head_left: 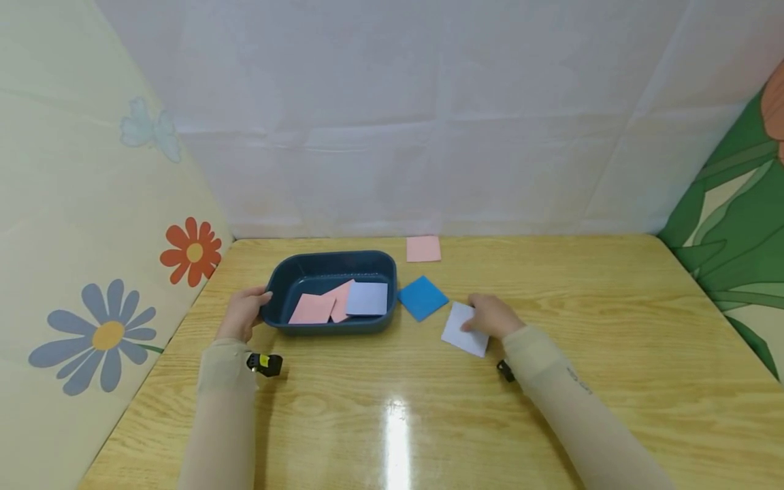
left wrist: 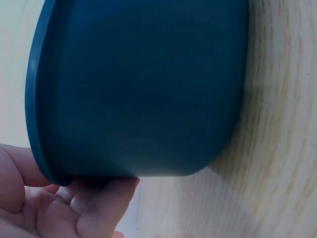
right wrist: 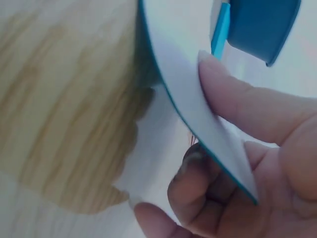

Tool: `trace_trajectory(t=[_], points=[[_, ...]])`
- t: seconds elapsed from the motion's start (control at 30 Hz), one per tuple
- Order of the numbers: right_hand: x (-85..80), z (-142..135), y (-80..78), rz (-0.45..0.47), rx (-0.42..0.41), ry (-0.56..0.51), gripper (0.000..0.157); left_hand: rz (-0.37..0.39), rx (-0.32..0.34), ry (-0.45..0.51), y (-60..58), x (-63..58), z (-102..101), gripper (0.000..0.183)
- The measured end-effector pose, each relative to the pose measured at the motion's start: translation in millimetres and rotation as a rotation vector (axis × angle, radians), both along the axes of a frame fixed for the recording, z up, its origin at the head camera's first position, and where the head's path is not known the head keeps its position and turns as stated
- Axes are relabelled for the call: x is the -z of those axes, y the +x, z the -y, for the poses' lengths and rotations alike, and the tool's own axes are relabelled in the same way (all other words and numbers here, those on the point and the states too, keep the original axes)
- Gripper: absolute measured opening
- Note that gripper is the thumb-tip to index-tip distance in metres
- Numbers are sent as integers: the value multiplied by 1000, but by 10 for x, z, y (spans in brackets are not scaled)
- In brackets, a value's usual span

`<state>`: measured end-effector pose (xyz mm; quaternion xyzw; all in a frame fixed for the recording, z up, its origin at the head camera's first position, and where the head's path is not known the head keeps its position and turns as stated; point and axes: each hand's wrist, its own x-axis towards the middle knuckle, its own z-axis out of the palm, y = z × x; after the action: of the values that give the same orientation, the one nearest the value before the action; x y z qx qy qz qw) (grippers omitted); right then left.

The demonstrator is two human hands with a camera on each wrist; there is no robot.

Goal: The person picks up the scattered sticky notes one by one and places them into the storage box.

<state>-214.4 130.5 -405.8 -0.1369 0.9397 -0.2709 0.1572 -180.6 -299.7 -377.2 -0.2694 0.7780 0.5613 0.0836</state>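
On the bench I see a dark blue tub; the left hand clamps its fingers on the left end. Rightward, the right hand, forearm slanting inward, pinches a white card, some fingertips hidden behind it.

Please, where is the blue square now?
In the head view, the blue square lies on the table between the dark tray, left, and the held white square, right.
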Motion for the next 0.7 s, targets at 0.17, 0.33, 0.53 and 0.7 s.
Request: trace_trajectory(t=[0.17,0.33,0.53,0.7], points=[[11,-42,-25,32,34,-123,26,4,3,-9,1,3,8,48],[-1,-90,-42,55,42,-226,17,3,-8,-5,-5,6,11,48],[-42,-152,-73,53,55,-280,34,-5,0,3,0,7,7,48],[-71,-176,-111,109,104,-367,43,-6,9,4,2,6,7,49]])
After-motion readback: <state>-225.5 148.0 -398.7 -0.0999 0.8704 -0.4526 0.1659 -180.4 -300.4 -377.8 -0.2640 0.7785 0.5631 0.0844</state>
